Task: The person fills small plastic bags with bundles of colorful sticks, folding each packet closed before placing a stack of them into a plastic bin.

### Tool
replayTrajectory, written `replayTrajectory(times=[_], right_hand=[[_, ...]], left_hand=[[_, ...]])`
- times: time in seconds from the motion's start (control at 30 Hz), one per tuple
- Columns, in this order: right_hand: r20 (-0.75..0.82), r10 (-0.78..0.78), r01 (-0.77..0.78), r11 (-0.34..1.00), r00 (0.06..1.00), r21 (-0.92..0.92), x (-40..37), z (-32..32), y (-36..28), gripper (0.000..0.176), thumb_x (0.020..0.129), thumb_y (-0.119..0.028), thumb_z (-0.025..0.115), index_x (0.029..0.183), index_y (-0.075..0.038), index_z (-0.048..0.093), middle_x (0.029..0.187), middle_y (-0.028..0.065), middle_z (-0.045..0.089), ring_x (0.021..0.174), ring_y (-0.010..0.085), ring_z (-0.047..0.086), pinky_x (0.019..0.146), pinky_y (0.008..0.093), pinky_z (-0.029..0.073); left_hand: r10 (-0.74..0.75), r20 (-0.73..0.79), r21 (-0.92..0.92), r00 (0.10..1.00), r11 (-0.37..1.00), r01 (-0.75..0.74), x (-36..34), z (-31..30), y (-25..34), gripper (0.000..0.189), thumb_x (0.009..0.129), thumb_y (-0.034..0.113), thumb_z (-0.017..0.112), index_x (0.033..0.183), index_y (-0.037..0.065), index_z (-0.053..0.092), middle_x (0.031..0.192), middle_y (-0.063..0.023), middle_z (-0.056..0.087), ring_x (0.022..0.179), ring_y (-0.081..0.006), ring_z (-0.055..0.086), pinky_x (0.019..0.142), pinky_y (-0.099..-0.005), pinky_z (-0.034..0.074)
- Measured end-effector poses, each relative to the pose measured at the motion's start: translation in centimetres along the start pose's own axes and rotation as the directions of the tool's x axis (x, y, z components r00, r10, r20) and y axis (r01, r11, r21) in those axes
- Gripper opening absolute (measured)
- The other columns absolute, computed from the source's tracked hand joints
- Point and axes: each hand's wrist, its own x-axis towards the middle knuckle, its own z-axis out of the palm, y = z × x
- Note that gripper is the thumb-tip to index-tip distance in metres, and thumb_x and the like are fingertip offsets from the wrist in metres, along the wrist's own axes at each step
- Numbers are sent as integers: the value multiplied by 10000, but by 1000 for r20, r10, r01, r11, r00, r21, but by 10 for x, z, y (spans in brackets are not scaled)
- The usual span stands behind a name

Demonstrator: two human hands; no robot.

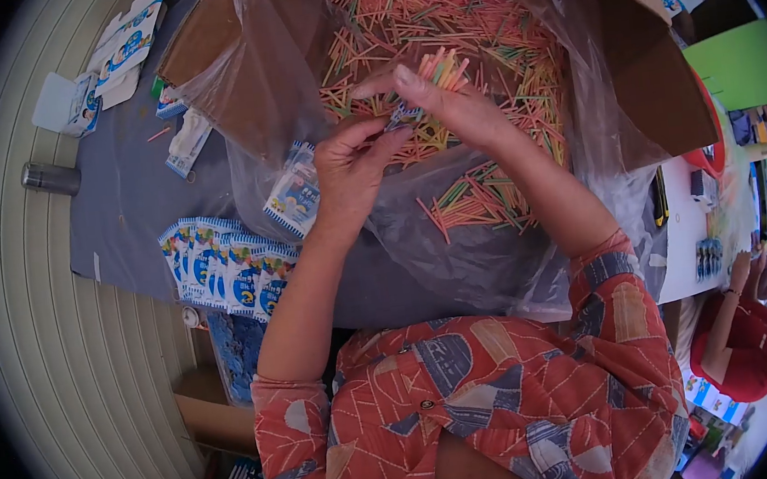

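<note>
My left hand [353,164] pinches the edge of a small blue-and-white packet [401,116], mostly hidden by the fingers. Beside it, my right hand [464,112] is closed around a bundle of thin coloured sticks [445,69], whose pink, yellow and green ends poke out above the fingers. Both hands are close together over a large cardboard box [665,92] lined with clear plastic [432,262]. Many loose sticks [471,0] in the same colours fill it. Left of my left wrist lies another blue-and-white packet [294,195].
A fanned row of packets [229,264] lies on the dark table [122,209] at the left. Small printed cartons [79,102] and a metal cylinder [51,178] are farther left. A co-worker in red [735,344] is at a white table on the right.
</note>
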Motion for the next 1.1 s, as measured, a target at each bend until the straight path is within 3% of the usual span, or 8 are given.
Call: replayTrajectory(times=[0.23, 0.43, 0.63, 0.7, 0.87, 0.97, 1.03, 1.1], right_hand=[[-132, -147, 176, 955, 980, 238, 5, -2, 6, 586, 1004, -488, 427, 1246, 10, 621, 1254, 124, 621, 1153, 216, 582, 1030, 375, 426], [-199, -110, 173, 925, 974, 337, 11, 0, 8, 635, 976, -504, 451, 1300, 29, 573, 1279, 142, 605, 1132, 210, 591, 1004, 383, 442], [-66, -81, 83, 996, 995, 30, 0, 4, -5, 527, 998, -439, 456, 1303, -29, 588, 1234, 146, 622, 1142, 257, 590, 985, 388, 450], [29, -371, 334, 797, 928, -503, 0, 11, -2, 531, 993, -458, 440, 1302, -52, 591, 1230, 176, 604, 1144, 306, 583, 956, 415, 452], [27, -271, 261, 888, 962, -378, -4, 24, -11, 507, 978, -427, 467, 1273, -37, 600, 1134, 184, 621, 1086, 344, 600, 925, 443, 462], [-92, 23, -33, 993, 995, -113, -12, 30, -21, 471, 969, -407, 498, 1249, -46, 616, 1096, 180, 629, 1073, 355, 603, 934, 449, 459], [35, -512, 456, 729, 858, -510, -16, 44, -9, 401, 949, -349, 552, 1200, -49, 640, 1049, 184, 643, 1033, 341, 625, 897, 422, 483], [92, -572, 515, 642, 815, -568, -16, 48, -9, 340, 917, -281, 594, 1170, -62, 650, 973, 173, 656, 961, 334, 643, 839, 424, 503]], left_hand=[[-80, 38, -253, 996, 963, 87, 9, 7, -8, 238, 840, -17, 728, 1075, -12, 691, 962, -29, 697, 862, -89, 644, 790, -241, 535], [-21, 78, -137, 997, 990, 31, 16, 19, -7, 236, 864, -25, 696, 1099, -18, 680, 1021, -31, 683, 888, -85, 634, 787, -238, 529], [36, 103, -56, 994, 998, -30, 8, 1, 3, 220, 903, -4, 649, 1122, -15, 659, 988, -39, 665, 884, -84, 622, 758, -233, 514], [59, 129, 32, 990, 997, -63, -1, -1, 6, 189, 916, -5, 625, 1102, -20, 657, 967, -38, 659, 882, -87, 616, 759, -235, 507], [184, 125, 91, 975, 976, -196, -22, 2, 9, 143, 936, -14, 573, 1060, -32, 642, 929, -35, 648, 858, -97, 599, 772, -240, 488], [43, 4, -58, 999, 997, -43, -39, -14, 25, 144, 934, 2, 581, 1063, -39, 630, 919, -25, 643, 845, -94, 588, 762, -240, 473], [119, -51, 225, 992, 969, -104, -56, -28, 31, 151, 932, 20, 592, 1065, -43, 626, 887, -55, 644, 819, -99, 592, 737, -242, 464], [174, -70, 488, 982, 865, -118, -84, -40, 49, 153, 927, 6, 578, 1063, -46, 626, 857, -106, 643, 791, -166, 609, 707, -282, 460]])
